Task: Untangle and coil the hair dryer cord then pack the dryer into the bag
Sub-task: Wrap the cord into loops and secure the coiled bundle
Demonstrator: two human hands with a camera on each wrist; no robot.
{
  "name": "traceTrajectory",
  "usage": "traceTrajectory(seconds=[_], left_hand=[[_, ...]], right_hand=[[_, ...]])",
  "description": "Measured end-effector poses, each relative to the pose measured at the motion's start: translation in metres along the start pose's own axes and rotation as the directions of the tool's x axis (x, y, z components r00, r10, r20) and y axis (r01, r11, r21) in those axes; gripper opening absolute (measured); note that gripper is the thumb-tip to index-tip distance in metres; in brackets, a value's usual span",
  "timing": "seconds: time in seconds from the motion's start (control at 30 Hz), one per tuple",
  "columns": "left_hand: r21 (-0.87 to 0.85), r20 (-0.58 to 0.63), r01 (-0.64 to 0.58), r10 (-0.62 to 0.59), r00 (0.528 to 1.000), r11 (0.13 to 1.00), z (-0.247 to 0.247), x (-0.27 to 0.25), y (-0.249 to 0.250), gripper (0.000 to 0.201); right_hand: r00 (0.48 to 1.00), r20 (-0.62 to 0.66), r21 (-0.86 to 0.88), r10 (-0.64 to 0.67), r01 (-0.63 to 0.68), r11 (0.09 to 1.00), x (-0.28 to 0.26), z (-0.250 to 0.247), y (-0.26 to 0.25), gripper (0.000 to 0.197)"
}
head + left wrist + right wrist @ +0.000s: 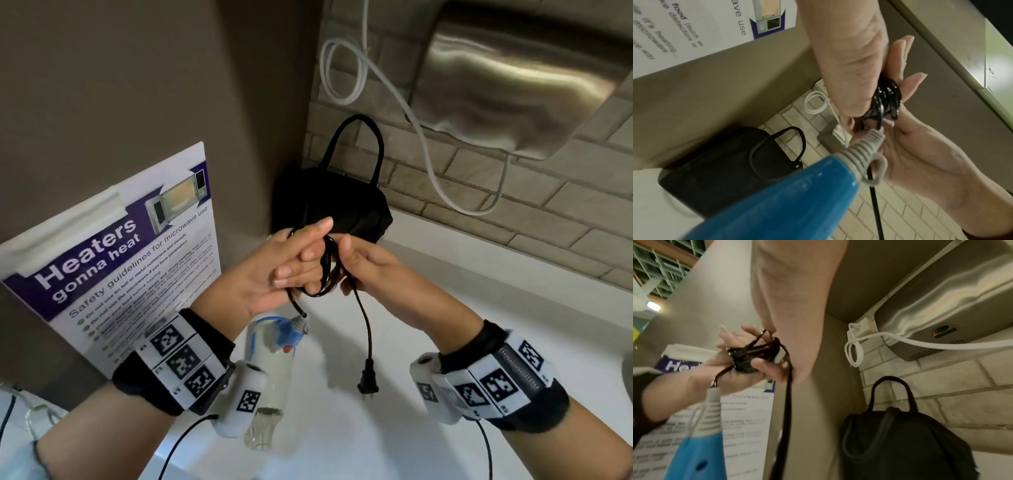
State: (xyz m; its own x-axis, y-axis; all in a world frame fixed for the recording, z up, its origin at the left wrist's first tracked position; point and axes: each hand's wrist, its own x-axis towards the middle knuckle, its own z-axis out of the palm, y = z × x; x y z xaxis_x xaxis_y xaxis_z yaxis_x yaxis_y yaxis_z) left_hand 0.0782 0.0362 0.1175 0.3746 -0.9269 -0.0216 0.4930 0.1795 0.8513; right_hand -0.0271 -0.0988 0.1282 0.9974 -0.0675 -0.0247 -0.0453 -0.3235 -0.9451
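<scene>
**Cord [329, 263] half wound, plug [368, 382] end loose**

Left hand [270, 277]: fingers straight, loops round them, thumb clamped on the bundle. Right hand [373, 263] pinches the free run. I judge the cord limp and slick, and the dryer [291, 337] just below light; I'd take its blue handle. The bag [346, 205] sits in the corner behind. Only the right wrist view shows crossed loops; only the head view shows the plug.

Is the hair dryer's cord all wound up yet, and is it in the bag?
Partly. Several loops of the cord sit around the fingers of the left hand. The right hand pinches the next stretch; the plug end hangs loose. Left: finish coiling, then put the hair dryer into the black bag by the wall.
</scene>
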Motion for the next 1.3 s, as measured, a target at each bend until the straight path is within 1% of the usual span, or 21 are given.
traceTrajectory(seconds=[0.1, 0.2, 0.33, 0.4, 0.57, 0.63, 0.77, 0.83, 0.93, 1.0, 1.03, 1.1, 1.17, 1.2, 1.3], left_hand=[[0.009, 0.037, 0.000, -0.001, 0.999, 1.000, -0.001, -0.001, -0.001, 0.047], [0.110, 0.035, -0.015, 0.011, 0.999, 0.994, 0.001, -0.003, -0.002, 0.049], [0.140, -0.042, -0.031, 0.037, 0.998, 0.990, 0.009, -0.001, -0.004, 0.050], [0.158, -0.073, -0.051, 0.063, 0.995, 0.986, 0.011, 0.000, -0.006, 0.047], [0.279, -0.171, -0.099, 0.151, 0.974, 0.955, 0.010, 0.000, -0.011, 0.044], [0.306, -0.232, -0.099, 0.175, 0.957, 0.947, 0.009, 0.000, -0.010, 0.045], [0.374, -0.289, -0.063, 0.181, 0.940, 0.925, 0.006, 0.001, -0.010, 0.051], [0.399, -0.355, -0.034, 0.189, 0.916, 0.916, 0.006, 0.002, -0.012, 0.055], [0.429, -0.460, -0.016, 0.234, 0.856, 0.903, 0.007, 0.005, -0.014, 0.056], [0.463, -0.485, -0.021, 0.273, 0.831, 0.886, 0.006, 0.006, -0.016, 0.055], [0.471, -0.487, -0.027, 0.285, 0.825, 0.882, 0.005, 0.006, -0.016, 0.054], [0.462, -0.474, -0.036, 0.281, 0.834, 0.886, 0.005, 0.007, -0.018, 0.053], [0.439, -0.451, -0.031, 0.250, 0.857, 0.898, 0.006, 0.006, -0.019, 0.053], [0.425, -0.432, -0.034, 0.236, 0.870, 0.905, 0.005, 0.005, -0.019, 0.054], [0.369, -0.302, -0.074, 0.194, 0.933, 0.927, 0.002, 0.001, -0.016, 0.057]], right_hand=[[0.999, -0.019, -0.033, -0.043, 0.043, 0.999, 0.005, 0.000, -0.006, 0.052], [0.997, -0.063, -0.112, -0.042, 0.035, 0.993, 0.007, -0.001, -0.009, 0.042], [0.994, -0.099, -0.191, -0.037, 0.017, 0.982, 0.009, -0.001, -0.010, 0.043], [0.994, -0.103, -0.209, -0.024, 0.002, 0.978, 0.009, 0.000, -0.011, 0.045], [0.991, -0.133, -0.311, -0.033, -0.010, 0.950, 0.007, 0.005, -0.010, 0.049], [0.990, -0.142, -0.253, -0.023, -0.014, 0.967, 0.007, 0.006, -0.010, 0.047], [0.988, -0.118, 0.007, 0.100, -0.100, 0.995, 0.004, 0.005, -0.007, 0.043], [0.989, -0.069, 0.162, 0.132, -0.120, 0.979, 0.004, 0.006, -0.004, 0.035], [0.988, 0.015, 0.334, 0.155, -0.151, 0.931, 0.004, 0.008, -0.006, 0.021], [0.984, 0.074, 0.395, 0.159, -0.176, 0.902, 0.003, 0.008, -0.011, 0.022], [0.981, 0.104, 0.407, 0.163, -0.192, 0.893, 0.002, 0.008, -0.013, 0.024], [0.973, 0.152, 0.367, 0.176, -0.221, 0.904, 0.003, 0.004, -0.017, 0.030], [0.965, 0.184, 0.298, 0.185, -0.234, 0.926, 0.003, 0.001, -0.019, 0.033], [0.964, 0.187, 0.291, 0.189, -0.239, 0.926, 0.003, 0.001, -0.020, 0.034], [0.975, 0.124, 0.381, 0.186, -0.219, 0.898, 0.001, 0.002, -0.021, 0.038]])
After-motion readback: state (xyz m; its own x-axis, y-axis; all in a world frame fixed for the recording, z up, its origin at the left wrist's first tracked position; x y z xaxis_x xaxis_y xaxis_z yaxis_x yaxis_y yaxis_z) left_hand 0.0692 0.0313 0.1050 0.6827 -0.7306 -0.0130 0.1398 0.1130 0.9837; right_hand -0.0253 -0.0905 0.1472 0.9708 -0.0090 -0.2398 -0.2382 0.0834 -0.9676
